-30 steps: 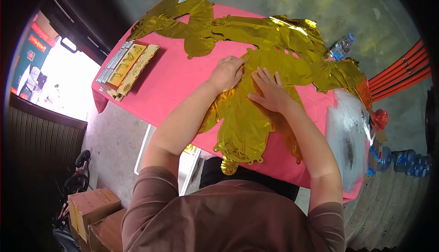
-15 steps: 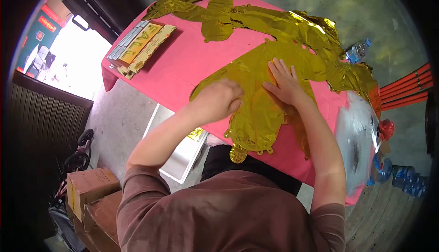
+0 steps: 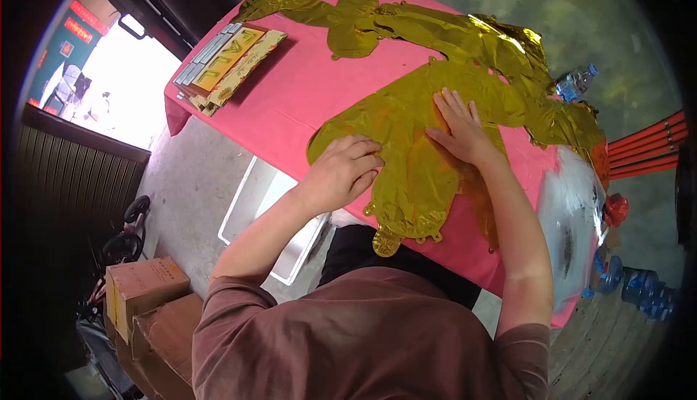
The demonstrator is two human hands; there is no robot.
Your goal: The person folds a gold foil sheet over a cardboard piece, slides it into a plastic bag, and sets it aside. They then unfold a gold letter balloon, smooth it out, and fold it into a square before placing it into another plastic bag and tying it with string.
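A flat gold foil sheet with rounded ends lies on the pink-covered table. My right hand rests on it palm down, fingers stretched out. On the sheet's left edge is my left hand, its fingers bent and slightly apart, with nothing visible in them. More gold foil spreads along the table's far side and joins the sheet at the right.
A stack of printed cards lies at the table's left end. A plastic bottle and clear plastic wrapping are at the right. Below are a white bin and cardboard boxes.
My left hand has loosened from a curled shape and moved slightly down and left. My right hand still lies on the foil. The whole view has shifted a little.
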